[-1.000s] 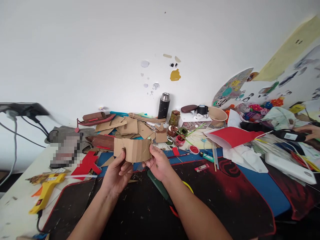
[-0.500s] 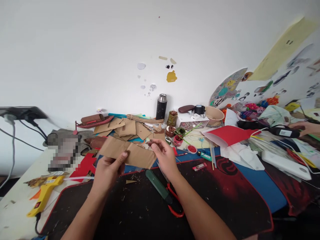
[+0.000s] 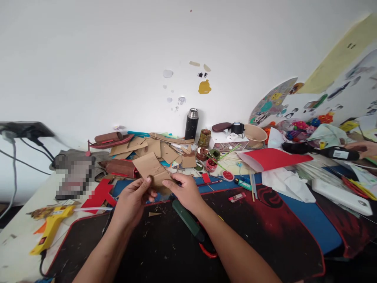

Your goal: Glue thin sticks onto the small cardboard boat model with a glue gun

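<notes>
A creased strip of brown cardboard [image 3: 151, 167] is held up above the dark desk mat [image 3: 153, 251]. My left hand [image 3: 137, 196] pinches its lower left side, thumb on the face. My right hand [image 3: 184, 190] grips the lower right edge with thumb and fingers. Small dark specks mark the cardboard. Below the right hand lies a green-handled cutter [image 3: 187, 220], its far end by my forearm. Red-handled scissors [image 3: 208, 251] are partly hidden under my right forearm.
A yellow hot glue gun [image 3: 53, 230] lies at left. Behind are cardboard scraps [image 3: 169, 152], a black flask [image 3: 192, 125], a paint pot [image 3: 211, 165] and red paper [image 3: 273, 158]. Another person's hand [image 3: 365, 149] shows at far right, by a black object [image 3: 338, 153].
The cardboard has turned from lying lengthwise to a steeper tilt, its upper end raised. My right hand has moved slightly left and lower, closer to my left hand.
</notes>
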